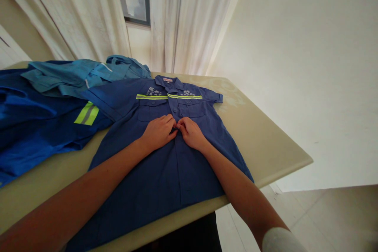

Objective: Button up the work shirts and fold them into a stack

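A dark blue short-sleeved work shirt (165,173) with a yellow reflective stripe across the chest lies flat, front up, on a beige table (265,141). My left hand (158,130) and my right hand (191,132) meet at the middle of the shirt's button placket, just below the chest pockets. The fingertips of both hands pinch the placket fabric where they touch. Whether a button is between them is hidden by the fingers.
A pile of other blue work clothes (44,106), some with reflective stripes, covers the table's left part. White curtains (183,15) and a window hang behind the table. The table's right edge drops to a light floor (325,216).
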The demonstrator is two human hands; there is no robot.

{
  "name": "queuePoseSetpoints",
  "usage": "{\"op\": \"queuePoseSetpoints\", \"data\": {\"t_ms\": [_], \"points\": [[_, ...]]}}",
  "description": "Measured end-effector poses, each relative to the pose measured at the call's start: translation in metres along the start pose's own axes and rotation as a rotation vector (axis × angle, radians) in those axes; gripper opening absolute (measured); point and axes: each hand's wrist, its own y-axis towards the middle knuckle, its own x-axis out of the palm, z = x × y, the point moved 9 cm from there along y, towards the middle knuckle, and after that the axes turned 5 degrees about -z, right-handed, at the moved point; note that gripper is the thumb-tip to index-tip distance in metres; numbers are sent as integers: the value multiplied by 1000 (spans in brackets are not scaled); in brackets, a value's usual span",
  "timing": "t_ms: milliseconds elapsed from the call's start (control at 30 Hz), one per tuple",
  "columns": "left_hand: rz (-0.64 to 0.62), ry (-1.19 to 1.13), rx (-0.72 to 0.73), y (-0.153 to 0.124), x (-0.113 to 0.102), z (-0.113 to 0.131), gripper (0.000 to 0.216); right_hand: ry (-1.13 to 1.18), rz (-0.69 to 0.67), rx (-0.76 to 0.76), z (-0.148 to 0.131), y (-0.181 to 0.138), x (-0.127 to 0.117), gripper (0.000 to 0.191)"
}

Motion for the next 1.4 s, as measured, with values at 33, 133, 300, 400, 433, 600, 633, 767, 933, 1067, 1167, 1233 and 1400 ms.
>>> {"op": "queuePoseSetpoints", "data": {"t_ms": [33, 133, 300, 400, 433, 600, 633, 767, 933, 1067, 1167, 1233, 1400], "points": [[18, 28, 3, -1, -3, 1, 15, 9, 4, 2, 0, 1, 0, 6], [104, 122, 60, -3, -11, 9, 18, 46, -8, 46, 4, 4, 0, 9], [256, 283, 175, -8, -17, 28, 19, 88, -20, 83, 9, 6, -1, 14], [288, 309, 152, -8, -16, 30, 19, 164, -8, 71, 7, 6, -4, 16], [284, 307, 148, -8, -15, 30, 19, 193, -8, 78, 8, 7, -4, 17], [180, 165, 141, -4, -6, 22, 18, 296, 5, 162, 16, 7, -2, 17], [154, 105, 116, -3, -4, 18, 18, 301, 14, 172, 18, 7, -3, 19], [87, -134, 34, 0, 1, 2, 19, 260, 57, 167, 18, 6, -9, 20], [82, -214, 18, 1, 0, -3, 17, 226, 120, 129, 16, 7, -15, 13], [39, -214, -57, 4, 8, -9, 19, 241, 163, 110, 15, 6, -16, 14], [13, -140, -43, 6, 8, -7, 29, 173, 203, 66, 0, 0, -23, 22], [-20, -110, -28, 4, 8, -3, 35, 52, 179, 42, -18, -9, -25, 23], [-57, -146, -154, -25, 16, 0, 48, -328, -56, 54, -57, -57, -7, 32]]}}
